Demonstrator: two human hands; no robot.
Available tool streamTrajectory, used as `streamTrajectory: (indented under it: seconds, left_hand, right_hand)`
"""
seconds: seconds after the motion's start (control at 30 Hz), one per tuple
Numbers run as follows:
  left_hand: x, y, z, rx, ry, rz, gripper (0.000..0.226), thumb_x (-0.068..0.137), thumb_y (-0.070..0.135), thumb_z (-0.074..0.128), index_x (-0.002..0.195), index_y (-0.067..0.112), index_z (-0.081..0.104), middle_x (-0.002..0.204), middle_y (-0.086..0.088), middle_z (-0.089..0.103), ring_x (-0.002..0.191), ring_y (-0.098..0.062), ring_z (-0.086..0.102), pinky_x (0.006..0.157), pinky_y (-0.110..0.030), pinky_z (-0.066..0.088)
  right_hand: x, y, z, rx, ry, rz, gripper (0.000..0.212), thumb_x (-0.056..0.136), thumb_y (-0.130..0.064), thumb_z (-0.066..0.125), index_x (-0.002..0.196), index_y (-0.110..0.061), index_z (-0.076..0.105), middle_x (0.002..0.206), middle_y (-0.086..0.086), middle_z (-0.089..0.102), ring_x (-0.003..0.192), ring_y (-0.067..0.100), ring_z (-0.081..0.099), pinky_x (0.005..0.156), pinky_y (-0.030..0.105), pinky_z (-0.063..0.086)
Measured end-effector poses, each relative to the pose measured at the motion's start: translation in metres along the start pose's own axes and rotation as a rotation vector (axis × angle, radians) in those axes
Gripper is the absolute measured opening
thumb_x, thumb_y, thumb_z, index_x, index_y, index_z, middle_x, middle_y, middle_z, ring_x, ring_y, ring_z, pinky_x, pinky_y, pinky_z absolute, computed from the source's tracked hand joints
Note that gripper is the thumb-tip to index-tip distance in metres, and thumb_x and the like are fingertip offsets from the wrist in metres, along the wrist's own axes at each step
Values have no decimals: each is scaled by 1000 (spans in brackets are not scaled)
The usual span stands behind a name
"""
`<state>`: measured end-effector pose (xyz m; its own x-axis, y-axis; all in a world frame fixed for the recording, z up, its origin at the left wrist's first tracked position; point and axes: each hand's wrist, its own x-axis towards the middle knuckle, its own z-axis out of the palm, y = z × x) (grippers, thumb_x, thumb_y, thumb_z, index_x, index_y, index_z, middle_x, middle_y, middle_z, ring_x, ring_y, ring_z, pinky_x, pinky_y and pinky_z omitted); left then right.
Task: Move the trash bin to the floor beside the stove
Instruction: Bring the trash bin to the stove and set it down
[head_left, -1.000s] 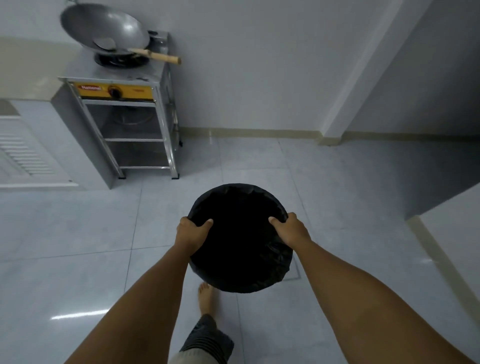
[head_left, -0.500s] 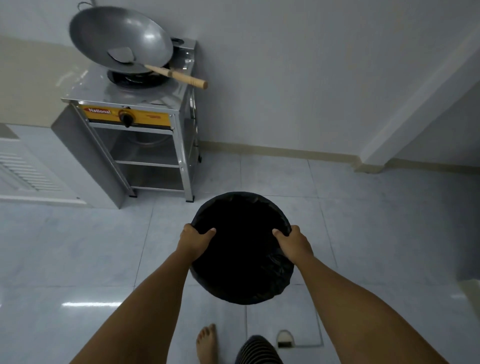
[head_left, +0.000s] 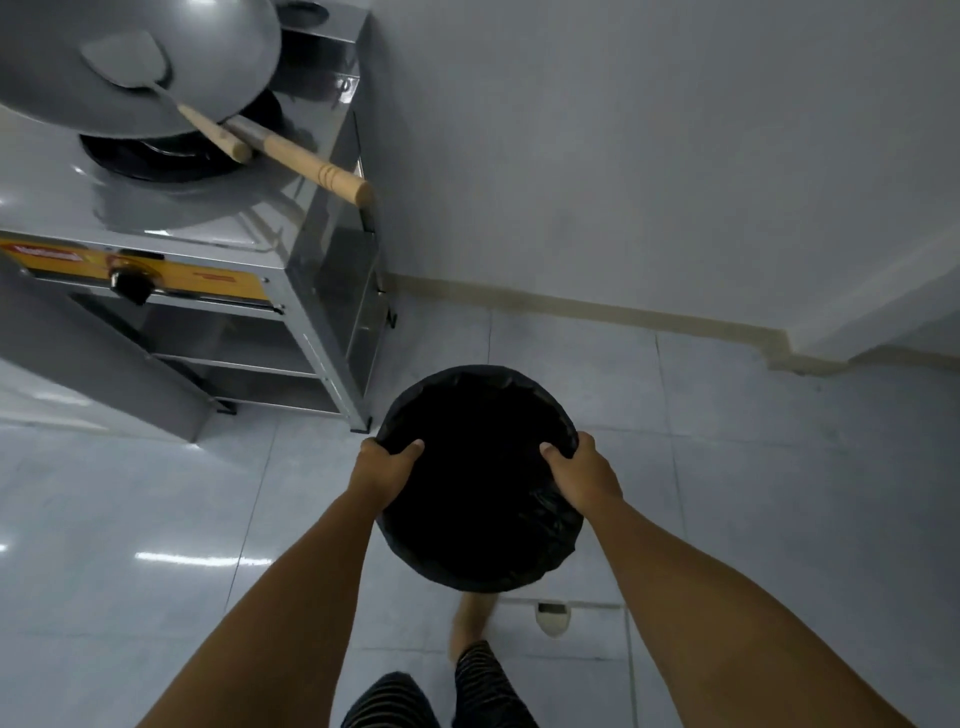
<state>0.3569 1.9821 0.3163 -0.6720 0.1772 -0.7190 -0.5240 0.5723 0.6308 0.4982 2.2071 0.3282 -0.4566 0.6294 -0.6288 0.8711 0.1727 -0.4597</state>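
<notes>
A round trash bin (head_left: 480, 467) lined with a black bag hangs above the tiled floor, held between both hands. My left hand (head_left: 384, 470) grips its left rim with the thumb inside. On the opposite rim my right hand (head_left: 584, 475) holds the same way. The steel stove (head_left: 223, 244) on its metal stand rises at the upper left, its front right leg just left of the bin.
A wok (head_left: 135, 67) with a spatula sits on the burner, and its wooden handle (head_left: 311, 166) sticks out past the stove's right side. A white wall (head_left: 649, 156) with a skirting board runs behind. Below the bin are my bare foot (head_left: 470, 618) and a floor hatch (head_left: 553, 616).
I have walked closer to the stove with the bin in both hands; the stove and wok now loom larger at upper left. The grip is unchanged.
</notes>
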Motion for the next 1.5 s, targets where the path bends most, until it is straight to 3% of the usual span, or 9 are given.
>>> streamTrajectory:
  seconds: [0.17,0.33,0.53,0.7,1.07,1.17,1.27,1.33,1.5]
  left_hand:
    - [76,45,23,-19,53,-35,74,90,40,66,145,-1,40,142,-22,54,131,-41,53,110,-48,43]
    - [173,49,43,4,75,-55,71,89,43,65,144,2,44,139,-20,57,127,-42,55,107,-47,45]
    - [306,16,70,44,73,-64,86,71,59,65,137,5,52,127,-17,65,118,-40,61,102,-51,50]
    - [378,-22,90,96,96,-70,67,88,46,63,139,5,48,127,-17,63,118,-39,60,99,-46,50]
    - [447,-48,109,185,133,-51,65,93,45,55,145,10,40,133,-18,59,122,-41,56,96,-45,46]
    - [447,-52,113,190,144,4,65,96,44,52,149,10,36,142,-18,54,129,-40,52,105,-47,44]
    - [440,-71,119,470,182,170,76,100,52,37,160,12,14,166,-14,21,152,-36,25,122,-49,23]
    - [440,-86,122,687,239,311,76,100,53,25,161,12,5,170,-9,2,157,-29,5,125,-43,4]
    - [452,-105,129,743,338,434,77,98,58,14,161,14,7,170,-6,1,157,-24,0,125,-40,-1]
  right_hand:
    - [99,-30,4,7,-57,26,86,86,-65,50,154,-20,26,144,11,53,127,35,54,105,51,45]
    - [196,-45,33,-34,-91,38,92,90,-63,51,160,-21,8,158,12,37,140,36,41,113,51,37]
    - [326,-28,93,-52,-85,14,94,88,-66,50,160,-20,10,157,11,39,139,35,43,112,52,38]
    - [398,-3,144,-41,-78,-14,92,86,-65,52,158,-20,18,152,10,46,135,35,48,109,51,41]
    - [443,22,186,-36,40,-95,72,86,-61,46,147,-24,39,137,4,58,124,30,58,100,50,50]
    - [434,25,194,-77,134,-160,74,93,-58,43,156,-22,27,154,4,42,137,29,47,106,52,46]
    - [416,34,212,-213,228,-236,78,99,-51,41,160,-17,9,168,3,13,151,27,24,111,48,39]
    - [411,41,227,-226,275,-265,79,99,-51,40,160,-16,5,169,3,7,153,26,18,111,46,40]
    - [423,50,245,-207,387,-272,76,99,-49,38,160,-13,10,168,6,10,152,29,22,107,45,44]
